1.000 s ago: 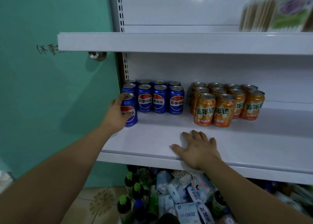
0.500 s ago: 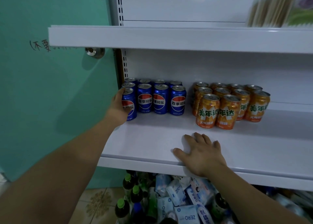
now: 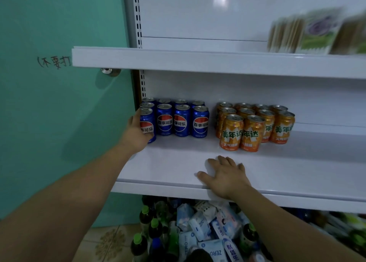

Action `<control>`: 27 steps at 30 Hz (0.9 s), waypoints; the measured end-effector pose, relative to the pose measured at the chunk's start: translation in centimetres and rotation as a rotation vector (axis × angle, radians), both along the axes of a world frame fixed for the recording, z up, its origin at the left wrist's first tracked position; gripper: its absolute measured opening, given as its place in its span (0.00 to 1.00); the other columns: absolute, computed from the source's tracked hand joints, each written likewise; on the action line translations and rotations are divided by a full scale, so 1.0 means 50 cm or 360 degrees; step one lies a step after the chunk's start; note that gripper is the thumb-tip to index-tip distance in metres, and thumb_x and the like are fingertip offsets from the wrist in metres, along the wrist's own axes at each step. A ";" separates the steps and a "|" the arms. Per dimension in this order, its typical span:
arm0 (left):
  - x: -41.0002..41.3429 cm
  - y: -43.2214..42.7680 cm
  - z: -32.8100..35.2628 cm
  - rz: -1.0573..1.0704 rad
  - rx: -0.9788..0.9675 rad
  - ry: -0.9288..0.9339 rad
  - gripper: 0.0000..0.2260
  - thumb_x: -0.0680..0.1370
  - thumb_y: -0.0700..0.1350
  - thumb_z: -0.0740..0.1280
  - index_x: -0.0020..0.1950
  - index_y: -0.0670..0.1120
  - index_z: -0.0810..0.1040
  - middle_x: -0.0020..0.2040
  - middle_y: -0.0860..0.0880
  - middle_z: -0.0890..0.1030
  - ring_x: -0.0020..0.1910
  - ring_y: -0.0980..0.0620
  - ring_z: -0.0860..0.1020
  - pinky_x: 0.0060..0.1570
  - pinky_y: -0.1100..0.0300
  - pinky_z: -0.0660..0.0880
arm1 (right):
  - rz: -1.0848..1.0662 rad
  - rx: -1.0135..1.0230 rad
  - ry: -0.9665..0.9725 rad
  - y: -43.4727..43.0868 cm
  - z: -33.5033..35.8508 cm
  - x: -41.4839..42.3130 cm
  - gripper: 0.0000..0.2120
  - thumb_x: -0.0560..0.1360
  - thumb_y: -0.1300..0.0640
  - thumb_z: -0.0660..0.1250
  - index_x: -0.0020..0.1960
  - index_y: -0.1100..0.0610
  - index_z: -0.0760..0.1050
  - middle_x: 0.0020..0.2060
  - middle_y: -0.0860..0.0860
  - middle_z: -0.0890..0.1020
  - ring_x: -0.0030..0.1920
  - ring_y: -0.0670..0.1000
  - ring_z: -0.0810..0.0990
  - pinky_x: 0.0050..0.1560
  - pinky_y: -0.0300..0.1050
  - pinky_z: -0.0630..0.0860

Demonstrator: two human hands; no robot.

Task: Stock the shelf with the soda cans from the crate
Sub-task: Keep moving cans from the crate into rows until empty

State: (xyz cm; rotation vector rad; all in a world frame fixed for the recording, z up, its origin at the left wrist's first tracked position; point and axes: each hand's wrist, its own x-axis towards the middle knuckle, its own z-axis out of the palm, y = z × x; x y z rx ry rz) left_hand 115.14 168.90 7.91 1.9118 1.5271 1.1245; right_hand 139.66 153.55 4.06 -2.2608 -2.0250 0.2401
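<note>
My left hand (image 3: pixel 136 132) is wrapped around a blue soda can (image 3: pixel 147 124) that stands at the left end of the front row on the white middle shelf (image 3: pixel 178 166). Several more blue cans (image 3: pixel 182 121) stand in rows beside and behind it. To the right is a group of orange cans (image 3: pixel 253 129). My right hand (image 3: pixel 225 174) lies flat, palm down, on the shelf's front edge, holding nothing.
A green wall or door (image 3: pixel 59 113) with a round knob (image 3: pixel 108 71) borders the shelf on the left. An upper shelf (image 3: pixel 198 61) overhangs the cans and carries packets (image 3: pixel 316 34) at the right. Below are bottles (image 3: pixel 146 228) and white-blue packs (image 3: pixel 208 230).
My left hand has pushed the blue can back and to the left, into line with the front row of blue cans. My right hand stays on the shelf edge.
</note>
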 end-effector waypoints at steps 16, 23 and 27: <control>0.427 -0.365 0.027 -0.1267 0.0034 0.0924 0.29 0.77 0.54 0.67 0.75 0.49 0.62 0.76 0.49 0.61 0.73 0.49 0.63 0.68 0.59 0.61 | -0.0932 -0.0034 0.0084 -0.359 0.108 0.377 0.34 0.77 0.34 0.57 0.76 0.54 0.62 0.72 0.54 0.69 0.67 0.56 0.71 0.63 0.49 0.70; 0.703 -0.592 -0.055 -0.1966 0.0179 0.1153 0.29 0.77 0.55 0.67 0.75 0.47 0.64 0.74 0.46 0.65 0.70 0.47 0.66 0.68 0.54 0.65 | -0.1481 0.0012 0.0154 -0.627 0.081 0.481 0.32 0.77 0.36 0.59 0.74 0.54 0.65 0.71 0.54 0.71 0.67 0.56 0.71 0.61 0.49 0.71; 0.819 -0.709 -0.129 -0.2273 0.0148 0.1349 0.30 0.78 0.56 0.65 0.77 0.48 0.60 0.77 0.48 0.60 0.73 0.47 0.62 0.70 0.52 0.64 | -0.1781 -0.0023 0.0245 -0.769 0.033 0.519 0.34 0.77 0.36 0.59 0.77 0.52 0.58 0.74 0.53 0.66 0.71 0.56 0.68 0.66 0.49 0.66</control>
